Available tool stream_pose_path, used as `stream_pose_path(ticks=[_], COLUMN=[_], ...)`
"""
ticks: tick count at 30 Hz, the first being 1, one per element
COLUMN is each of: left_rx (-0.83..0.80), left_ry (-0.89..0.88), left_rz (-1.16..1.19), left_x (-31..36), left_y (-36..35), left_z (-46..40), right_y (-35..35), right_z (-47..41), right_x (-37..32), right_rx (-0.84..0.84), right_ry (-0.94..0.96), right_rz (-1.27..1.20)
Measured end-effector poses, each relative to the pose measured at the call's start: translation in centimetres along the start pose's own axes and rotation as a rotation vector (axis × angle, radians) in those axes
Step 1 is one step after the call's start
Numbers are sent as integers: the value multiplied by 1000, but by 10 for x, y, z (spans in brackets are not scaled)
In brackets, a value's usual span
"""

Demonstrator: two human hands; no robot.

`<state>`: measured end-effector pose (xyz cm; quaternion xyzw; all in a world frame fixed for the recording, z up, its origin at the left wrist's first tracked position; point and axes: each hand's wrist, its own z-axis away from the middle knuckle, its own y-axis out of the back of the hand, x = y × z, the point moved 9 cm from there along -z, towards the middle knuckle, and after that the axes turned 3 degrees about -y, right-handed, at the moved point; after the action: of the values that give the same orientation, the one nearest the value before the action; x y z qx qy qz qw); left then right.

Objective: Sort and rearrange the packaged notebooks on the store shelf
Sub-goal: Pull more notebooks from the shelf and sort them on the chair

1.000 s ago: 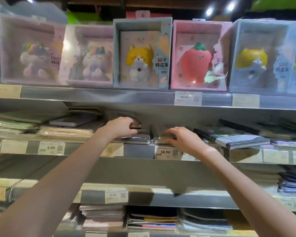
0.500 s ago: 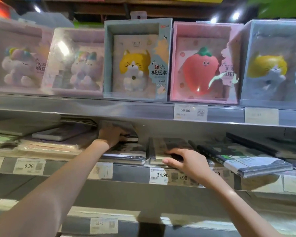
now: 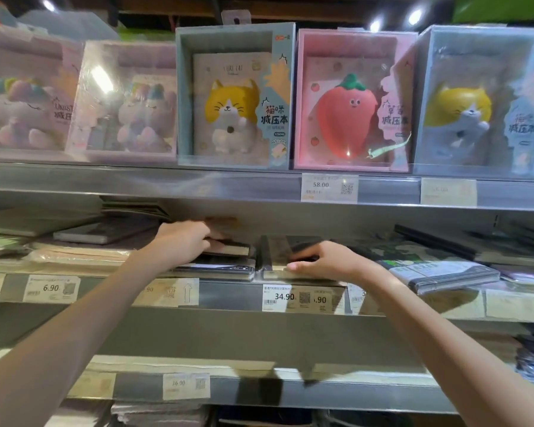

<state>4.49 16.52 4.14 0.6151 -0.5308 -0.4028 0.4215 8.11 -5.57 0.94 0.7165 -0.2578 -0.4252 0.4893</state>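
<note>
Left hand (image 3: 184, 241): reaching into the middle shelf at centre frame, fingers curled over the top of a dark notebook stack (image 3: 225, 254); the fingertips are hidden behind the stack, so how far they wrap I cannot tell.
Right hand (image 3: 327, 261): just right of centre, palm down, thumb along the front edge and fingers curled over the top of a wrapped dark notebook (image 3: 285, 257), gripping it.
Notebooks in hand: both sit on the middle shelf (image 3: 228, 292), side by side, just above the 34.90 price tag (image 3: 278, 298).
Left neighbours: flat, pale wrapped notebooks (image 3: 74, 251) piled at the left of the same shelf, above a 6.90 tag (image 3: 51, 288).
Right neighbours: a grey-green wrapped notebook (image 3: 441, 272) lying askew, its corner jutting past the shelf lip, with darker ones behind it.
Top shelf: boxed squishy notebooks standing upright in a row – two unicorn boxes (image 3: 74, 100) at upper left, a yellow cat box (image 3: 233, 97) at centre, a pink strawberry box (image 3: 350, 101) beside it, another cat box (image 3: 478, 100) at upper right.
Top shelf tag: 58.00 tag (image 3: 329, 188) under the strawberry box.
Lower shelf: a 36.90 tag (image 3: 185, 385) on its lip at bottom centre, more stacked notebooks blurred underneath.
Arms: both bare forearms rise from the bottom corners of the frame.
</note>
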Motion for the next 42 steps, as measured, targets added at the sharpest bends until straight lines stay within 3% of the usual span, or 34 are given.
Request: stream_pose_path(ticks=[4, 11, 20, 25, 32, 39, 42], left_rx=[14, 31, 39, 184, 538, 653, 622], left_ry=[-46, -94, -164, -265, -435, -339, -344], left_rz=[44, 151, 313, 244, 218, 169, 133], left_x=[8, 15, 10, 13, 22, 22, 25], left_y=[1, 10, 13, 2, 10, 14, 18], left_z=[13, 25, 62, 82, 107, 108, 108], right_y=[-6, 3, 46, 22, 14, 5, 8], right_z=[-9, -10, 27, 49, 63, 58, 58], right_x=[-2, -17, -42, -40, -37, -40, -41], right_rx=[-95, 149, 320, 280, 342, 445, 459], right_ry=[-7, 39, 98, 69, 138, 160, 139], right_rz=[101, 237, 313, 334, 220, 328, 333])
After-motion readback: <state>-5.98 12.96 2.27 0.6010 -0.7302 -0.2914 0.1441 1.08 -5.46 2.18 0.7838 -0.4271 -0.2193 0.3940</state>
